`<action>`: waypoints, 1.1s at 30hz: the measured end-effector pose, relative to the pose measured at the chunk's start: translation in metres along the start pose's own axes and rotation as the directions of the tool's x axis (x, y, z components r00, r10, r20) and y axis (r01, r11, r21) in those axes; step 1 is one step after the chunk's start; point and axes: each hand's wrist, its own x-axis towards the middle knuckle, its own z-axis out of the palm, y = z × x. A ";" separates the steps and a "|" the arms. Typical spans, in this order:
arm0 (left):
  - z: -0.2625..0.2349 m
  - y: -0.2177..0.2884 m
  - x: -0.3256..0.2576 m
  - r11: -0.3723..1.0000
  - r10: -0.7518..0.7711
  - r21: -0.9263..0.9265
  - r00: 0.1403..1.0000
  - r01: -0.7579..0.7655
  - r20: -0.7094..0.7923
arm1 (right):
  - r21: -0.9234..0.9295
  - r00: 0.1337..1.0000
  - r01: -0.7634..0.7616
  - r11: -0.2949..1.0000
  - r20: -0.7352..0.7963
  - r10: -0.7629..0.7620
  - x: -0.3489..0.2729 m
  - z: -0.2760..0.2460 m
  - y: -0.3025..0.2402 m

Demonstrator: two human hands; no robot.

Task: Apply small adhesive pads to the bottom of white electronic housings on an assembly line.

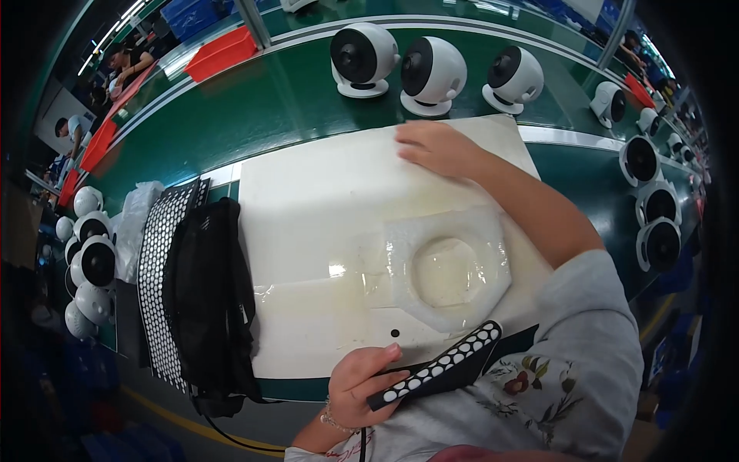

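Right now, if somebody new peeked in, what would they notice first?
Probably the three round white gadgets in a row at the back, with their big black fronts. Then maybe the white ring on the board. Nearest you, the left hand holds a dotted strip; the right hand is near the board's far edge.

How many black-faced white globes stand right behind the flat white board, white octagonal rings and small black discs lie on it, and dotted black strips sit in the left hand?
Black-faced white globes: 3
White octagonal ring: 1
Small black disc: 1
Dotted black strip: 1
Total: 6
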 end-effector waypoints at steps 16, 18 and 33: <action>0.013 0.007 0.009 0.992 -0.120 -0.023 0.992 0.121 0.022 | -0.233 0.525 -0.851 0.471 -0.353 0.775 -0.012 -0.036 0.122; 0.014 0.005 0.011 0.992 -0.116 -0.036 0.993 0.118 0.036 | -0.245 0.511 -0.860 0.448 -0.406 0.758 -0.007 -0.031 0.133; 0.026 0.015 -0.005 0.945 -0.324 -0.050 0.945 0.322 -0.042 | -0.143 0.549 -0.831 0.538 -0.367 0.751 -0.140 -0.088 0.123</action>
